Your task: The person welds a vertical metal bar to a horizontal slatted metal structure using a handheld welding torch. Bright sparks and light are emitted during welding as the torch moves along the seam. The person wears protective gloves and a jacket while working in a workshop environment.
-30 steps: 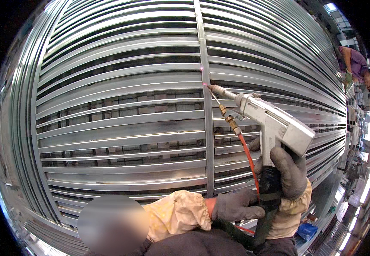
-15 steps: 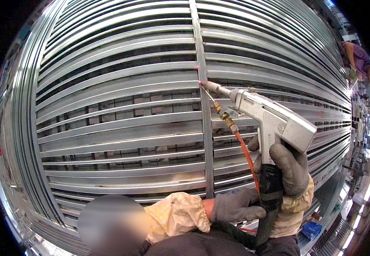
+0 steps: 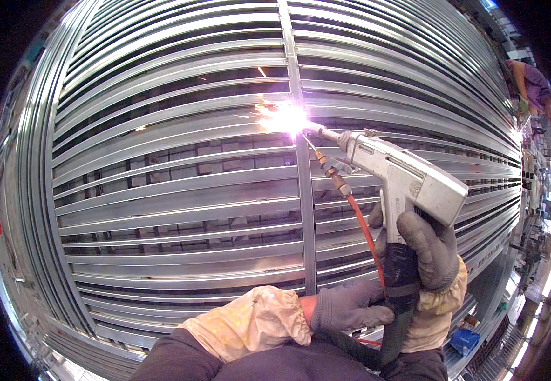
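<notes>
My right hand [image 3: 433, 251], in a grey glove, is closed around the handle of a silver handheld welding gun [image 3: 409, 171]. My left hand [image 3: 348, 307], also gloved in grey, holds the black-wrapped cable [image 3: 404, 279] below the handle, its thumb in front and its other fingers partly hidden. An orange-red wire tube [image 3: 367, 238] with brass fittings [image 3: 334, 176] runs up beside the gun to the nozzle. At the tip, a bright weld glare [image 3: 285, 119] throws sparks and hides the joint between a slat and the long middle bar [image 3: 307, 222] of a metal frame.
Parallel metal slats [image 3: 180, 200] spread to both sides, with gaps between them. Long stacked bars [image 3: 40, 190] edge the left. At the far right another person [image 3: 533, 89] bends over the frame near a second bright spark. A blue item [image 3: 464, 341] lies at the lower right.
A small red light spot at the gun's tip has become a bright, sparking weld glare. The gun and both hands have shifted only slightly.
</notes>
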`<state>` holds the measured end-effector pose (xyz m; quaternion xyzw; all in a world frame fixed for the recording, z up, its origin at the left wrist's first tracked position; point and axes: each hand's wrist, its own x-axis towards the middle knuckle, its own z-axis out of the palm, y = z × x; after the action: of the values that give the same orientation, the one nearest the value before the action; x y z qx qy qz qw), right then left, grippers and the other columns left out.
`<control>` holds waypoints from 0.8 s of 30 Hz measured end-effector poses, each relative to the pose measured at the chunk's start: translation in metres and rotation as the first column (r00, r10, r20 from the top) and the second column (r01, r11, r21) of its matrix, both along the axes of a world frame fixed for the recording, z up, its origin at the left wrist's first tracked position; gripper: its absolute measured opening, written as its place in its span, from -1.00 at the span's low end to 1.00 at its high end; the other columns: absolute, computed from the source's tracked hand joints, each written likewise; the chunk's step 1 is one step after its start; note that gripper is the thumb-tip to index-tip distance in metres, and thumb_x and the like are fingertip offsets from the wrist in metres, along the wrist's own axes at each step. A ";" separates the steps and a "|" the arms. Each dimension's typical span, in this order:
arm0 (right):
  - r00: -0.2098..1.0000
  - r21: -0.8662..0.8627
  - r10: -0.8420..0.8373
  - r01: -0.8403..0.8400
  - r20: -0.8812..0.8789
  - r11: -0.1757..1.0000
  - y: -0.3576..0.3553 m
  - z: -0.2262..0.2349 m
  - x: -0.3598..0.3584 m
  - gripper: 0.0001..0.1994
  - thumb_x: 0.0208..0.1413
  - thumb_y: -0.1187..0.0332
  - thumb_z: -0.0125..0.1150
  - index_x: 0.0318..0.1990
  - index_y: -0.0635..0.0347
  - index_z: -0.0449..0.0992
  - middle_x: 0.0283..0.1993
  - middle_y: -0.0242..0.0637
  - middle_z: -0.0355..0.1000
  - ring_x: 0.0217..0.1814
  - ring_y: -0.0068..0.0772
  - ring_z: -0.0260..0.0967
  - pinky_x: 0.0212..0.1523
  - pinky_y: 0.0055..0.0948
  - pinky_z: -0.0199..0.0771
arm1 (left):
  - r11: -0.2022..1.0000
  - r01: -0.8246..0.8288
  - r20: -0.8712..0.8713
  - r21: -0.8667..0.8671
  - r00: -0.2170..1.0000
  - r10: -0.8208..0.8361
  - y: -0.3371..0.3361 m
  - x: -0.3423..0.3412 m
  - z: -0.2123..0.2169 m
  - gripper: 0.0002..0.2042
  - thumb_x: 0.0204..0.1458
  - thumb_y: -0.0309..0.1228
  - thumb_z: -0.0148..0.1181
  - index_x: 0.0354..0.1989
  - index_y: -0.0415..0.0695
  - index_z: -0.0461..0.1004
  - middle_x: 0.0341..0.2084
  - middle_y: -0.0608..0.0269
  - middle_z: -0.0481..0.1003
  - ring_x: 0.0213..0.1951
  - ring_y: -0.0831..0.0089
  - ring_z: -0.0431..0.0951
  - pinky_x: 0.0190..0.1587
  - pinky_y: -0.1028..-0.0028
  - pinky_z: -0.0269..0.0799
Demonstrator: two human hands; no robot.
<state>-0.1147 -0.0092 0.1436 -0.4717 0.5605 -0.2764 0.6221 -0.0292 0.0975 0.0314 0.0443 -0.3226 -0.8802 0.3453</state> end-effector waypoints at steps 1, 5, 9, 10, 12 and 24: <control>1.000 -0.003 -0.001 0.001 -0.002 1.000 0.000 0.001 0.000 -0.47 0.19 0.25 0.27 0.18 0.48 0.34 -0.20 0.01 0.53 -0.41 -0.39 0.55 -0.45 -0.53 0.58 | 0.997 0.059 -0.033 0.046 0.998 -0.058 0.000 0.001 -0.001 -0.40 0.31 -0.26 0.10 0.43 -0.21 0.05 0.31 0.08 0.29 0.32 0.32 0.29 0.31 0.26 0.28; 1.000 0.001 -0.009 0.009 0.015 1.000 0.001 0.002 0.002 -0.49 0.20 0.27 0.25 0.17 0.50 0.34 -0.20 0.03 0.53 -0.42 -0.38 0.56 -0.47 -0.53 0.59 | 0.992 -0.019 -0.095 0.122 0.995 0.031 0.008 -0.010 -0.002 -0.47 0.31 -0.31 0.09 0.38 -0.22 0.14 0.20 0.12 0.34 0.23 0.37 0.30 0.25 0.29 0.28; 0.999 0.008 -0.033 0.033 0.002 0.999 0.004 -0.001 0.003 -0.51 0.20 0.29 0.25 0.16 0.50 0.35 -0.20 0.04 0.53 -0.44 -0.38 0.56 -0.50 -0.53 0.59 | 0.993 -0.093 -0.098 0.077 0.990 0.101 0.014 -0.015 -0.011 -0.48 0.31 -0.31 0.10 0.37 -0.22 0.15 0.21 0.11 0.34 0.23 0.36 0.29 0.26 0.29 0.27; 0.999 0.032 -0.026 0.025 0.020 0.999 0.003 -0.001 0.003 -0.52 0.20 0.34 0.26 0.19 0.45 0.34 -0.19 0.00 0.54 -0.41 -0.39 0.55 -0.46 -0.51 0.59 | 0.991 -0.126 -0.118 0.052 0.984 0.132 0.016 -0.016 -0.014 -0.42 0.31 -0.28 0.10 0.42 -0.20 0.08 0.33 0.06 0.27 0.38 0.29 0.23 0.38 0.23 0.20; 0.998 0.078 -0.015 0.011 0.055 0.997 0.001 0.001 0.000 -0.50 0.19 0.45 0.27 0.25 0.34 0.31 -0.17 -0.09 0.56 -0.35 -0.41 0.54 -0.37 -0.46 0.58 | 0.996 -0.087 -0.107 0.025 0.990 0.089 0.014 -0.013 -0.015 -0.41 0.31 -0.27 0.11 0.42 -0.22 0.08 0.34 0.05 0.26 0.39 0.28 0.21 0.39 0.23 0.18; 0.999 0.058 0.046 -0.045 -0.018 0.997 -0.003 0.003 -0.002 -0.55 0.19 0.40 0.31 0.20 0.34 0.38 -0.16 -0.18 0.56 -0.29 -0.48 0.51 -0.32 -0.48 0.56 | 0.985 -0.165 -0.168 -0.046 0.974 0.155 0.004 -0.002 -0.005 -0.40 0.31 -0.27 0.10 0.42 -0.26 0.07 0.35 0.04 0.24 0.36 0.25 0.26 0.36 0.23 0.21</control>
<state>-0.1164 -0.0120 0.1470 -0.4689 0.5634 -0.2415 0.6360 -0.0314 0.1014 0.0259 -0.0126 -0.3148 -0.8401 0.4416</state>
